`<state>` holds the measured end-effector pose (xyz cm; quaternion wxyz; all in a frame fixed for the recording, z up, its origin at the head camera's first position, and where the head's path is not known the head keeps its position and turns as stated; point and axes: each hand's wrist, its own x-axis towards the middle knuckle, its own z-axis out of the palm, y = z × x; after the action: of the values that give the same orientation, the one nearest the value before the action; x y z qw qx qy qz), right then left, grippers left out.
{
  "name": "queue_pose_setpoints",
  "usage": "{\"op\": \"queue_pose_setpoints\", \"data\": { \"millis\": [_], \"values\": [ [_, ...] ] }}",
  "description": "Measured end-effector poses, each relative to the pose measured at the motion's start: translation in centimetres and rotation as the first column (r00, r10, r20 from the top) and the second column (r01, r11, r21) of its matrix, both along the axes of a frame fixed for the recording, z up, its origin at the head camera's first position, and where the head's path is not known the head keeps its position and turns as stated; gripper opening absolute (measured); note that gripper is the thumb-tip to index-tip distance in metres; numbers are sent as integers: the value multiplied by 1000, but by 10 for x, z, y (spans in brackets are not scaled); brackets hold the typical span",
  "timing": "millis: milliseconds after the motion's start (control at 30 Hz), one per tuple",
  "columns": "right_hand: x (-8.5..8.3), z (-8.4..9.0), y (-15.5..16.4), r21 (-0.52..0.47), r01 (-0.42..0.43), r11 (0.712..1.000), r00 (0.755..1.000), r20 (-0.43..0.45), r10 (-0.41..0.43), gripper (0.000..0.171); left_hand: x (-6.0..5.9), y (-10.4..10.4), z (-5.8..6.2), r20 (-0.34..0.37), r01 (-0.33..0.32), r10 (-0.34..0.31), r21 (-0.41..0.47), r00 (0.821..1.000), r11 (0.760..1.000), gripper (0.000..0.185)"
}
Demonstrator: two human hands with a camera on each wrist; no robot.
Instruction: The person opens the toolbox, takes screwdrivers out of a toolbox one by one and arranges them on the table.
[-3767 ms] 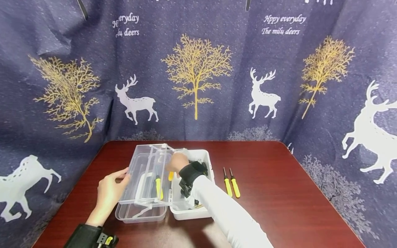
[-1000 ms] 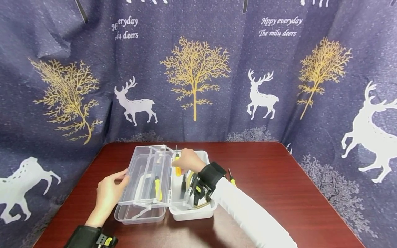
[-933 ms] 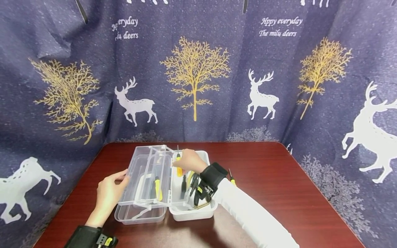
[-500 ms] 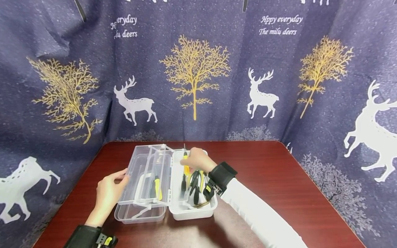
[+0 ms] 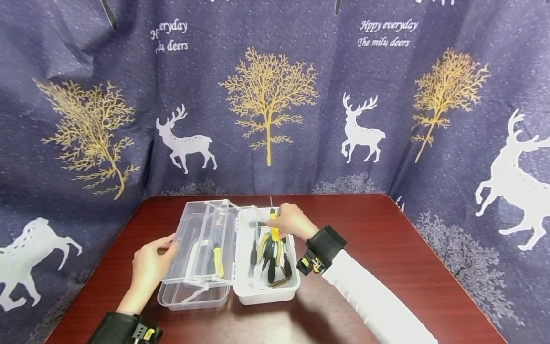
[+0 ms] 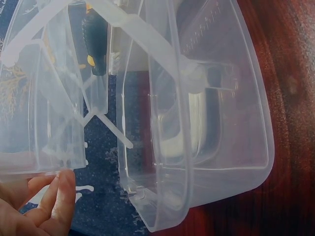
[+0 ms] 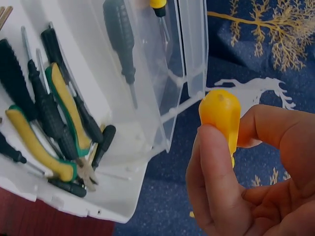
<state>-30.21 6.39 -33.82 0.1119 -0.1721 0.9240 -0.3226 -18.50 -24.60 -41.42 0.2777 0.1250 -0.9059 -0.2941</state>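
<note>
Two hands at work over one glossy dark red-brown wooden table (image 5: 386,248), rounded far corners, wood grain visible. Room: navy fabric backdrop (image 5: 301,95) hangs on three sides of the table, printed with gold trees, white deer and white script lettering; it folds at the corners.

Open tool box sits at 6 o'clock of the table's middle, near the front edge. White plastic box base (image 5: 266,294) holds a pile of black, green and yellow-handled pliers and screwdrivers (image 5: 270,253). Clear plastic hinged lid and tray (image 5: 195,267) lies folded out at 9 o'clock of the base, touching it; a yellow-and-black handled screwdriver (image 5: 216,258) rests in the tray.

Right hand (image 5: 292,222), black wrist strap and white sleeve behind it, is above the far end of the white base, roughly 12 o'clock of the tool pile. Thumb and fingers are clamped on a small yellow-handled screwdriver (image 5: 273,228), shaft pointing up and away; wrist view shows the rounded yellow handle butt (image 7: 220,114) pinched between thumb and forefinger.

Left hand (image 5: 150,267) is at 9 o'clock of the clear lid, fingers relaxed and close together, fingertips (image 6: 61,189) touching the lid's outer edge, not wrapped round it.
</note>
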Motion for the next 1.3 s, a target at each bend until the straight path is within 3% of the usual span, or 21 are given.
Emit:
{"op": "queue_pose_setpoints", "data": {
  "millis": [233, 567, 733, 1300],
  "values": [
    [-2, 0, 19, -35, 32, 999, 998, 50, -30, 49, -1, -1, 0, 13, 3, -3, 0, 1000, 1000, 29],
    [-10, -2, 40, -8, 78, 997, 996, 54, -77, 49, -1, -2, 0, 11, 2, -2, -6, 1000, 1000, 29],
    [-12, -3, 54, -41, 106, 993, 992, 79, -103, 45, 0, 0, 2, 20, 15, -15, 1, 1000, 1000, 29],
    [-16, -5, 94, -7, 189, 982, 978, 92, -188, 25, 1, 2, 3, 27, 27, -27, 7, 999, 1000, 30]
  ]
}}
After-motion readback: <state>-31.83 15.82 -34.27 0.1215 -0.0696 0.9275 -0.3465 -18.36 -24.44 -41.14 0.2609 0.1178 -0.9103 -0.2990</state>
